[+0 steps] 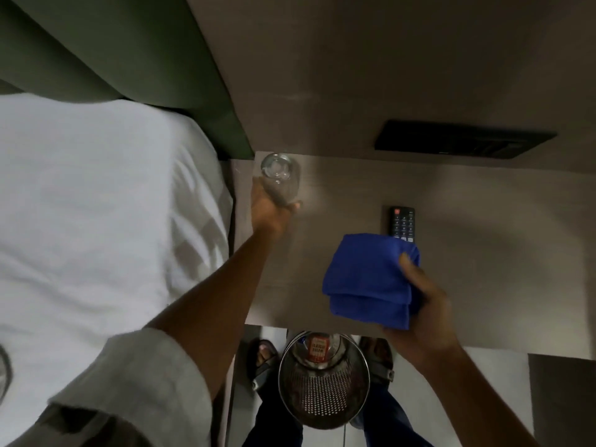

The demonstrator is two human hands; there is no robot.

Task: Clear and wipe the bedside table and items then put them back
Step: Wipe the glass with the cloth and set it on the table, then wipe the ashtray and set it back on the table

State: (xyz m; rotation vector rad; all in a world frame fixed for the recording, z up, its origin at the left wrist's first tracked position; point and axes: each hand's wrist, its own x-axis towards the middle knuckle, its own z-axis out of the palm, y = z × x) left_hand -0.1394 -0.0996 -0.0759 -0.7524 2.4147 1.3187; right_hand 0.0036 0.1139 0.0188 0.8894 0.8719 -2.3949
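My left hand (271, 211) grips a clear drinking glass (279, 177) at the far left corner of the brown bedside table (467, 253). The glass leans with its mouth toward the wall; I cannot tell whether it touches the tabletop. My right hand (422, 304) holds a folded blue cloth (371, 279) above the table's front middle. A black remote control (402, 224) lies flat on the table just beyond the cloth, its near end hidden by it.
A white-sheeted bed (96, 221) with a green headboard (113, 50) runs along the left. A perforated metal waste bin (322, 391) with a bottle inside stands on the floor between my feet. A dark panel (464, 140) sits on the wall behind the table.
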